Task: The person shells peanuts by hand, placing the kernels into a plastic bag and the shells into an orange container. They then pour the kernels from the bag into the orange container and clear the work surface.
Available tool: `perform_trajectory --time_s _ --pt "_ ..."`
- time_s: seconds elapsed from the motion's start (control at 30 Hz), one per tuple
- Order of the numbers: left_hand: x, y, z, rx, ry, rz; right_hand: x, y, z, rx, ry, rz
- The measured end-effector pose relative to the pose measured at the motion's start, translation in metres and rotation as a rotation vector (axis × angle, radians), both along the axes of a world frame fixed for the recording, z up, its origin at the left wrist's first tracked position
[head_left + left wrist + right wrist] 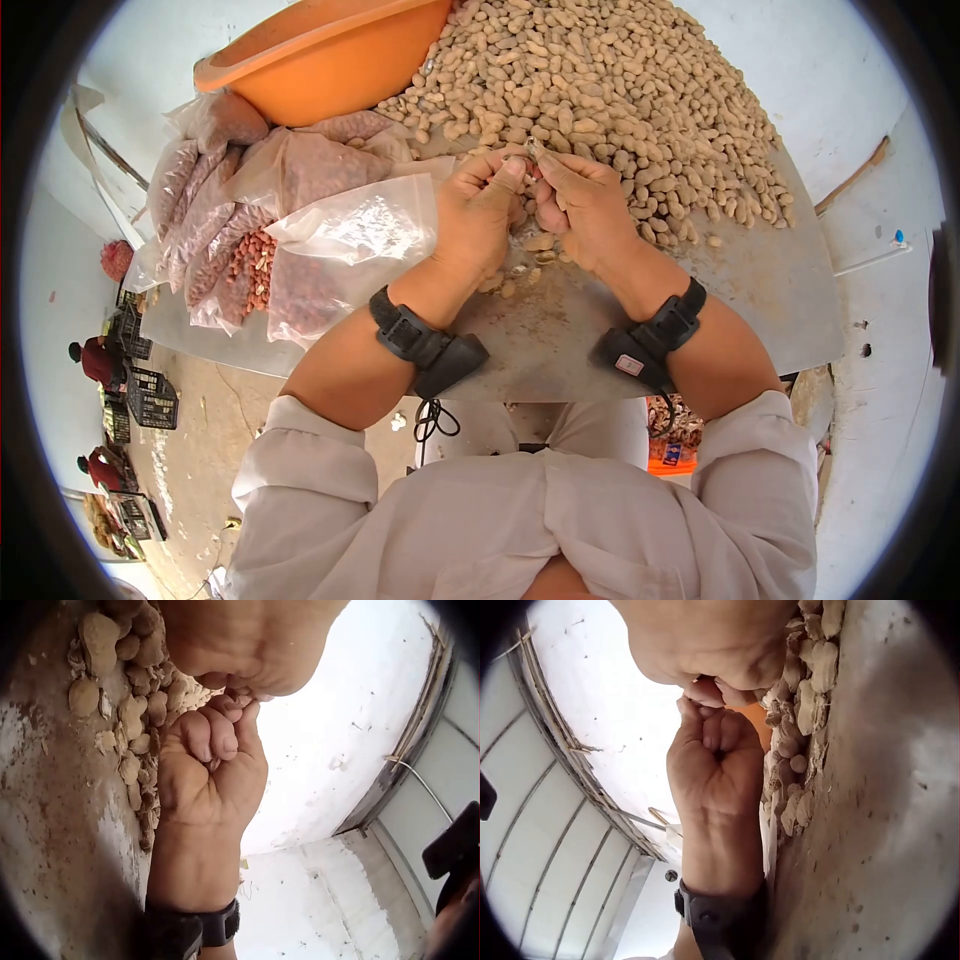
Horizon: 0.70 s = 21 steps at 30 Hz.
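Both hands meet over the near edge of a heap of unshelled peanuts (590, 90). My left hand (478, 215) has its fingers curled, thumb and forefinger pinching at a small peanut pod (532, 148). Against it, my right hand (598, 210) pinches the same pod between thumb and forefinger, its other fingers curled in. The pod is mostly covered by fingertips. In the left wrist view the right hand (210, 765) faces the left hand (247, 645); the right wrist view shows the left hand (716, 765) below the right hand (705, 645).
Loose shells (540, 243) lie on the metal table (520, 340) below the hands. Clear bags of red peanut kernels (300, 290) lie at the left, with an orange basin (330, 60) behind them. On the floor at far left are black crates (152, 398) and two people.
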<state>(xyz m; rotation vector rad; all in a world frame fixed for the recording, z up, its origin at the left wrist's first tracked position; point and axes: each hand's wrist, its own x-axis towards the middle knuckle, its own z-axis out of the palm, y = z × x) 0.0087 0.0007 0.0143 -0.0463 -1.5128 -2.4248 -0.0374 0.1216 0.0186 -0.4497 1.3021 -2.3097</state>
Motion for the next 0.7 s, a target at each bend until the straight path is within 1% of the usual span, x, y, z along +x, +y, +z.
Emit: perform_trajectory --time_s 0.07,0.17,0.27,0.37,0.4,0.47,0.57,0.67,0.7 --pt "-0.002 -0.001 -0.001 0.064 0.015 -0.058 -0.001 -0.001 -0.001 -0.054 -0.056 0.028" --pt "-0.004 -0.004 -0.005 0.174 0.013 -0.142 -0.001 0.000 0.001 -0.035 -0.028 0.033" --pt "-0.005 -0.007 -0.003 0.323 -0.048 -0.202 -0.002 0.002 0.002 0.117 0.143 -0.017" --pt "-0.007 -0.010 -0.006 0.458 -0.106 -0.264 0.004 0.002 0.007 0.433 0.622 -0.198" --pt "-0.007 -0.012 -0.008 0.499 -0.121 -0.284 0.004 0.001 0.006 0.476 0.725 -0.225" --pt "-0.010 -0.014 -0.012 0.527 -0.164 -0.258 0.003 -0.001 0.004 0.556 0.931 -0.279" --pt "-0.007 -0.011 -0.008 0.545 -0.215 -0.214 0.001 -0.001 0.002 0.523 0.866 -0.230" --pt "-0.005 -0.006 0.001 0.553 -0.250 -0.176 0.008 -0.001 0.008 0.460 0.618 -0.183" --pt "-0.005 -0.004 0.002 0.554 -0.261 -0.165 0.006 -0.001 0.006 0.465 0.613 -0.168"
